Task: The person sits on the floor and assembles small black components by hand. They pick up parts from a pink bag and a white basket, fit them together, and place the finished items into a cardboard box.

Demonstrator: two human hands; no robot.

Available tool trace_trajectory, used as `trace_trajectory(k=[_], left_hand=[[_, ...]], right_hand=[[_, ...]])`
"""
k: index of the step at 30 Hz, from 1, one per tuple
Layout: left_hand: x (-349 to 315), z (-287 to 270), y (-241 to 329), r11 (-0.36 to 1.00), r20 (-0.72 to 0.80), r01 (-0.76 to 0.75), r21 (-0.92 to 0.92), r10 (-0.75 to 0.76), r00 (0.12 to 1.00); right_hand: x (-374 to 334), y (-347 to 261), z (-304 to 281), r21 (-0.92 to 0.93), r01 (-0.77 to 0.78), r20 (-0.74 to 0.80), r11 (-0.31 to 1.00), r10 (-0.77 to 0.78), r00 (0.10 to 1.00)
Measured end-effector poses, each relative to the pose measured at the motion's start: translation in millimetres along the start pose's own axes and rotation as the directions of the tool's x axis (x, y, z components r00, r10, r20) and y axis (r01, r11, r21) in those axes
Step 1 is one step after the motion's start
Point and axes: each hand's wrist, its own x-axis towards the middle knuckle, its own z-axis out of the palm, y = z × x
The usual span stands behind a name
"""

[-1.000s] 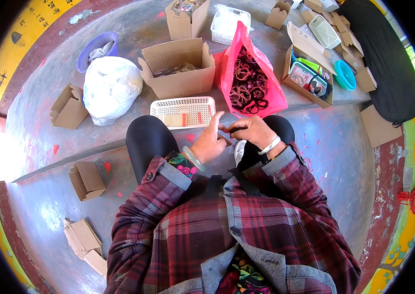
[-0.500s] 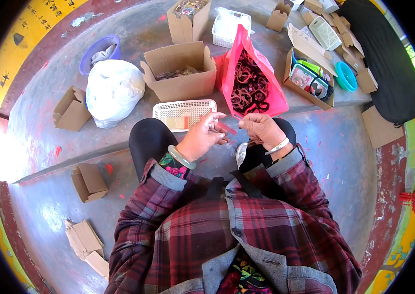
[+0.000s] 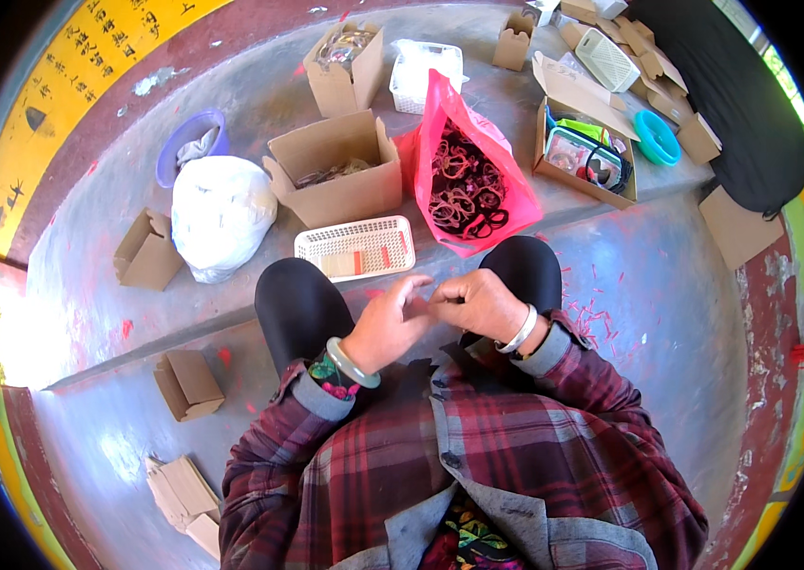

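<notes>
Seated on a painted concrete step, we bring both hands together at the centre of the frame, above our knees. Our left hand (image 3: 385,328), a pale bangle at its wrist, curls its fingers toward the right hand (image 3: 480,304), whose fingers are bent inward and pressed close; the fingertips of the two meet. We cannot tell what small piece, if any, is pinched between them, since the fingers hide it.

Just above the hands, touching the step's edge, sits a white mesh basket (image 3: 354,249) with a few small items in it. To its right, an open pink plastic bag (image 3: 467,176) spills dark and pale hair bands. Above the basket stands an open cardboard box (image 3: 334,171), and at left a knotted white sack (image 3: 221,217) lies in front of a purple bowl (image 3: 191,142). Small folded cartons (image 3: 188,385) lie at lower left; a box of coloured goods (image 3: 584,152) fills the upper right.

In our judgement the risk lies in the grip: anything so small, worked over the gap between the knees, could slip and drop to the littered floor below. The pink bag, leaning open near the step's edge, could also tip if a knee nudged it.
</notes>
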Motion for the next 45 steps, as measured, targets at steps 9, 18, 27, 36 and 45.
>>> trace_trajectory(k=[9, 18, 27, 36, 45], left_hand=[[-23, 10, -8, 0.998, -0.079, 0.032, -0.046, -0.035, 0.996], [-18, 18, -1, 0.880, -0.476, -0.042, 0.473, 0.296, 0.828], [-20, 23, -31, 0.983, -0.339, 0.039, 0.179, 0.025, 0.941], [-17, 23, -40, 0.974, -0.371, 0.091, 0.206, -0.009, 0.929], [-18, 22, -25, 0.982, -0.338, 0.003, 0.187, 0.061, 0.939]], right_hand=[[-9, 4, 13, -0.083, 0.079, 0.007, 0.993, -0.079, 0.997], [-7, 9, 32, -0.234, -0.013, -0.306, 0.972, -0.061, 0.950], [-3, 26, 38, -0.182, 0.016, -0.278, 0.983, -0.067, 0.958], [-5, 16, 43, -0.415, 0.016, -0.231, 0.910, -0.122, 0.965], [-1, 22, 38, 0.008, -0.078, -0.173, 0.997, 0.078, 0.982]])
